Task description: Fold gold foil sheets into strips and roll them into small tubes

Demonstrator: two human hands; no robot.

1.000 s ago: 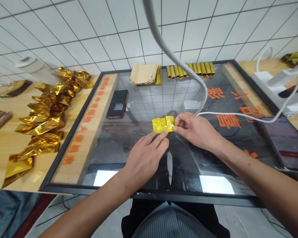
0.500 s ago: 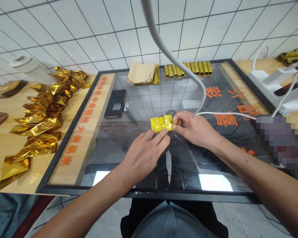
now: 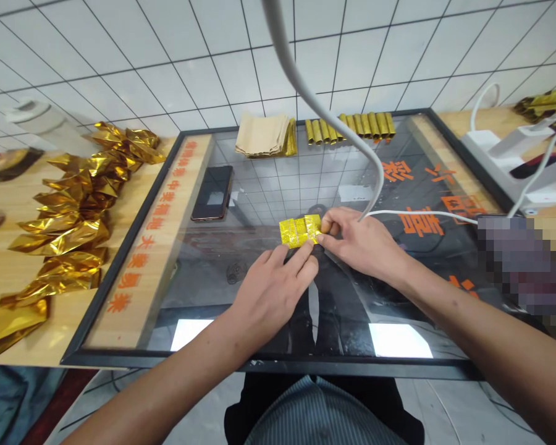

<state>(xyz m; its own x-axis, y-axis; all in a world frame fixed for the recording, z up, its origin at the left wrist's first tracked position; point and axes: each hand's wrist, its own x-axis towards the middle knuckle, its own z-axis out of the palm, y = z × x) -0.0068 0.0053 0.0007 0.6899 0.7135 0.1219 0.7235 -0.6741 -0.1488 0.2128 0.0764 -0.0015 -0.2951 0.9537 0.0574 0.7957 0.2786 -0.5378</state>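
Observation:
A small folded piece of gold foil paper (image 3: 298,231) lies on the glass panel, with crease lines across it. My left hand (image 3: 278,278) is open, its fingers stretched out and their tips resting along the paper's lower edge. At the paper's right end my right hand (image 3: 359,241) is closed, its thumb on the lower right corner and the index finger curled against the end. The tips of the other right fingers are tucked out of sight.
Beyond the paper stand a stack of brown-backed sheets (image 3: 262,135) and a row of gold foil rolls (image 3: 366,126). A phone (image 3: 212,193) lies left. Folded gold foil shapes (image 3: 74,216) line the table. A cable (image 3: 324,108) hangs in front; a power strip (image 3: 509,154) is at right.
My right thumb has shifted slightly left onto the paper's corner. My left hand stays almost in place. The other person's hand at the far left has drawn partly out of view.

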